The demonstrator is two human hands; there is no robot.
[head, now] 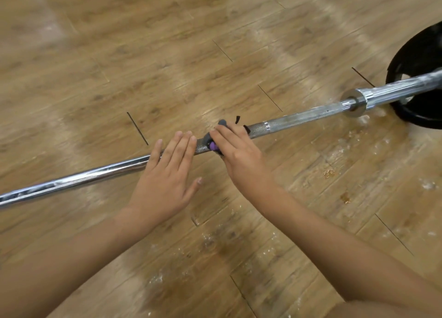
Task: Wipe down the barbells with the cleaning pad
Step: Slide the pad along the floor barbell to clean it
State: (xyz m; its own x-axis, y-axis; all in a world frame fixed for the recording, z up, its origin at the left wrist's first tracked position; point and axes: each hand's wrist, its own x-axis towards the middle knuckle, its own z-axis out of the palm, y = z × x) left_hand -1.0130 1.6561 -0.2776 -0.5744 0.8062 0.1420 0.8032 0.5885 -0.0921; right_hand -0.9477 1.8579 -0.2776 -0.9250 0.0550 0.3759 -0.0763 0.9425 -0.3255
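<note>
Head view: 1 long chrome steel barbell [311,114], axis lower-left to upper-right over wooden floor [143,54].
Right grip [239,152]: clamped round grey-and-purple cleaning pad [212,146] on knurling.
Left grip [165,174]: flat on bar, just beside pad.

I record a brown wood-grain plank floor [215,42] with thin dark seams. A round black weight plate [421,62] rests on it at the right edge. White powdery specks [364,120] and small brown stains [345,198] mark the nearby boards.

pad [212,146] mostly hidden — barbell [311,115] ends cropped
</note>
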